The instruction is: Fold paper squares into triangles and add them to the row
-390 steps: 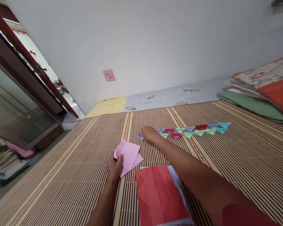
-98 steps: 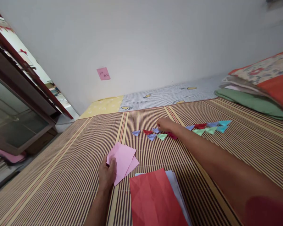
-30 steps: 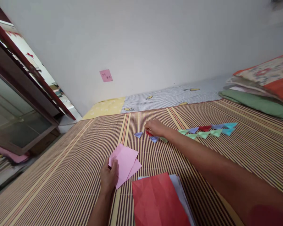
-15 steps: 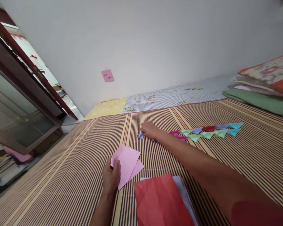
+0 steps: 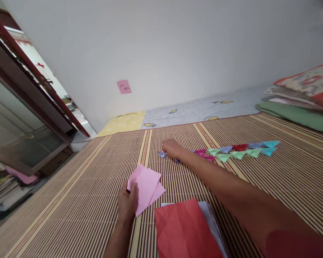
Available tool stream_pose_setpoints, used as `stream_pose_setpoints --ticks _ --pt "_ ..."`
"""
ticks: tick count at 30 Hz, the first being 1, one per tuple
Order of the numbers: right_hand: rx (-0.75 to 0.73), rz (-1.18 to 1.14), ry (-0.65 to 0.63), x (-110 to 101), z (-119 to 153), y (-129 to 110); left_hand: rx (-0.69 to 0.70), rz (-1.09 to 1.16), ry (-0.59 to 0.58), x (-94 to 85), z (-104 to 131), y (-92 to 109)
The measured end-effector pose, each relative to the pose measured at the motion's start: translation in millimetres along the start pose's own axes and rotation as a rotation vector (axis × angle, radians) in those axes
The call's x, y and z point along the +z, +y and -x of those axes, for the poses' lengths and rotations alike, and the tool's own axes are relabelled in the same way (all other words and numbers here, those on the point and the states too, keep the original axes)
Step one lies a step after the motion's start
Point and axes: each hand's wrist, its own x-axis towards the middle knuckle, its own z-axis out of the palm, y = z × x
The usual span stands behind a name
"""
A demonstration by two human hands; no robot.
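Note:
My left hand [image 5: 127, 200] grips pink square papers [image 5: 145, 186] by their left side, thumb on top. Farther up the striped mat, my right hand [image 5: 171, 147] is closed over the left end of two rows of small folded paper pieces. A blue folded piece [image 5: 162, 154] pokes out beside its fingers; whatever the fingertips hold is hidden. To the right of the hand, green folded pieces [image 5: 238, 154], a dark red one [image 5: 240, 147] and cyan ones [image 5: 268, 151] continue the rows. Near me lies a red sheet [image 5: 185, 229] on a stack of papers.
The striped mat [image 5: 70, 200] covers the surface up to a patterned sheet [image 5: 188, 111] by the wall. Folded bedding [image 5: 298, 116] is piled at the right. A pink note [image 5: 123, 86] is on the wall, and a glass-panelled door [image 5: 24, 136] stands at the left.
The whole view has shifted very slightly. Both hands keep the same places relative to the pink papers and folded pieces.

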Motion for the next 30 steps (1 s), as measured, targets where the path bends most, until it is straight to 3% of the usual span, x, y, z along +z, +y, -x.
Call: stream_pose_setpoints --ticks 8,12,18,22,25,30 --pt "0.007 -0.027 0.007 2 2 -1 -0.011 -0.023 -0.042 -0.9 0 2" --pt "0.011 -0.089 0.027 -7 3 2 -0.016 -0.018 -0.047 -1.4 1 5" --pt "0.101 -0.221 0.149 -28 27 44 -0.018 -0.023 -0.035 -2.3 -1 4" --pt "0.158 -0.244 0.141 -27 50 62 -0.018 -0.006 -0.038 -1.8 -2 5" --pt "0.147 -0.239 0.097 -17 54 53 -0.016 0.008 -0.042 -1.1 -1 6" --pt "0.08 -0.191 0.042 -4 32 21 -0.014 -0.017 -0.037 -1.8 -1 5"
